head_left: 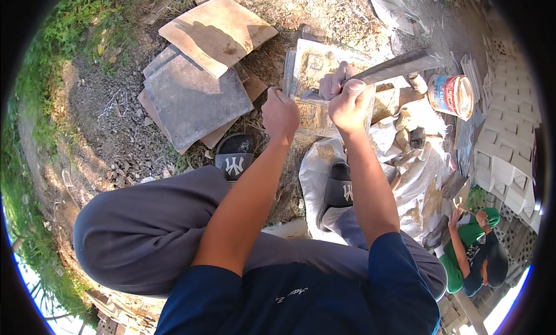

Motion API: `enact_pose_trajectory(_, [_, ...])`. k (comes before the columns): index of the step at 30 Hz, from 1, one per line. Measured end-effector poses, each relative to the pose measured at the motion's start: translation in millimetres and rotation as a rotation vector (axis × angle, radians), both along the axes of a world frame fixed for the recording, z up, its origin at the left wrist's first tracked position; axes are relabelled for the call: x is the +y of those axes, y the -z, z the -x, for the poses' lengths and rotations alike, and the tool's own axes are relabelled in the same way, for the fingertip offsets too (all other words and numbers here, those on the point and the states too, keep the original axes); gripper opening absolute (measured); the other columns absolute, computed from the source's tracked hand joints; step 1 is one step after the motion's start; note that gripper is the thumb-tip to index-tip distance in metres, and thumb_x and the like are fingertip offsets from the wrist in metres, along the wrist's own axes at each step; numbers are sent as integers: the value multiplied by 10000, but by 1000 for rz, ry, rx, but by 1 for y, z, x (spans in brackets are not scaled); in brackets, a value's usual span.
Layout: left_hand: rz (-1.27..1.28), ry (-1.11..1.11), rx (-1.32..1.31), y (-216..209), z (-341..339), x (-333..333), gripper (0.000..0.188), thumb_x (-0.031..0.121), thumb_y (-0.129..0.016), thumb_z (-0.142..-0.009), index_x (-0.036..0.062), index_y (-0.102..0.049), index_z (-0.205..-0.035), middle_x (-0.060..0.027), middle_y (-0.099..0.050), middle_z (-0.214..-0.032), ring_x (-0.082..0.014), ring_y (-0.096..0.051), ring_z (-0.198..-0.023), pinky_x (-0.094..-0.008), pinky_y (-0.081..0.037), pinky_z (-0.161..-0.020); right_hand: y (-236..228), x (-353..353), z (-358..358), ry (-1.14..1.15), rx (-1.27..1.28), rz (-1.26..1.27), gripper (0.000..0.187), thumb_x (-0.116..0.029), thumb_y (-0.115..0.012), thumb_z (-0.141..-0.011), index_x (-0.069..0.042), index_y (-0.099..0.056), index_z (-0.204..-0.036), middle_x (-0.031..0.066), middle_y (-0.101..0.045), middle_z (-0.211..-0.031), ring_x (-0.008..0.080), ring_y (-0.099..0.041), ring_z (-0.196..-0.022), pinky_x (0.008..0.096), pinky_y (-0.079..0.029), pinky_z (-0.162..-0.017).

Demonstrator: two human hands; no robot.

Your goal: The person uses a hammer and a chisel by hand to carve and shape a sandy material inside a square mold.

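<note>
A shallow rectangular mould [296, 60] lies on the ground in front of me, with sandy, earth-coloured material in it. My left hand [281, 114] is closed at the mould's left edge, its fingers curled against the rail and partly hidden. My right hand [349, 100] is wrapped round a long, flat grey bar [399, 67] above the mould's right part. The bar slants up and away to the right. A short dark piece shows just left of the right fingers; whether it belongs to the bar I cannot tell.
Flat slabs [197, 100] are stacked at the left. White sacking [414, 178] lies by my right foot, below a paint bucket [450, 96]. Pale blocks [504, 138] line the right side. Another person [475, 248] in green and dark clothes sits at the lower right. My sandalled feet flank the mould's near side.
</note>
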State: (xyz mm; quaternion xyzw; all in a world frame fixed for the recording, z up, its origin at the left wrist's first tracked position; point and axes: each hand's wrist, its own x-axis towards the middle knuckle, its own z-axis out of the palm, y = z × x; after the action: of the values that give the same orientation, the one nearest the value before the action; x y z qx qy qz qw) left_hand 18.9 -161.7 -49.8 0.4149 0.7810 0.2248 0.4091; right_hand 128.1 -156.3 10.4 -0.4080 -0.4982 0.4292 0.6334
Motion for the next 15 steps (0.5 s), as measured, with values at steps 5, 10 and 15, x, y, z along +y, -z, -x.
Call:
enact_pose_trajectory(5, [-74, 31, 14, 5, 0, 3, 314, 213, -430, -971, 64, -609, -1182, -262, -694, -1016, -460, -654, -968, -531, -507, -842, -7, -6, 6, 11, 5, -66, 716, -783, -455, -873, -97, -364, -688, -25, -308, -554, 90, -265, -478, 290, -194, -463])
enact_pose_trajectory(10, [-72, 29, -9, 14, 4, 3, 318, 180, -445, -931, 62, -620, -1169, -265, -697, -997, -461, -659, -957, -530, -509, -833, -16, 9, 5, -59, -23, -213, 584, -533, -537, -998, -70, -367, -686, -33, -336, -586, 73, -337, -487, 259, -239, -441])
enact_pose_trajectory(15, [-107, 29, 0, 11, -5, 3, 314, 159, -453, -914, 57, -624, -1157, -263, -700, -975, -467, -657, -956, -531, -509, -827, 2, -1, 3, 22, -61, -21, 682, -708, -478, -920, -75, -359, -696, -34, -325, -548, 72, -296, -487, 275, -209, -453])
